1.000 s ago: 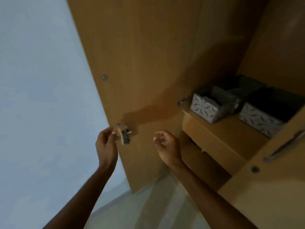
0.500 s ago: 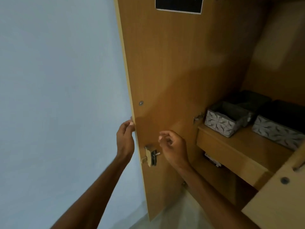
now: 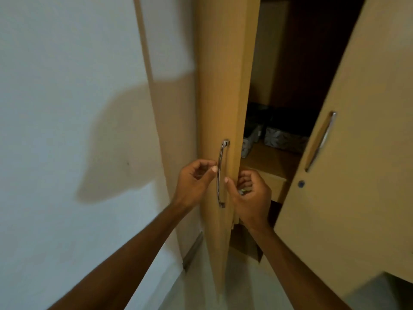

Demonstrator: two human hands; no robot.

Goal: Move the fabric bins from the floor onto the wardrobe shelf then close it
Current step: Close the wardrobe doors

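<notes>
A bare wall fills the left, with floor showing below. The left door stands nearly edge-on, leaving a dark gap to the right door, which hangs ajar. The left hand sits just left of the left door's handle, fingers loosely curled and half open, thumb tip at the bar, holding nothing. The right hand curls around the door's free edge, wrist bent upward. Through the gap two patterned fabric bins rest side by side on the wardrobe shelf.
</notes>
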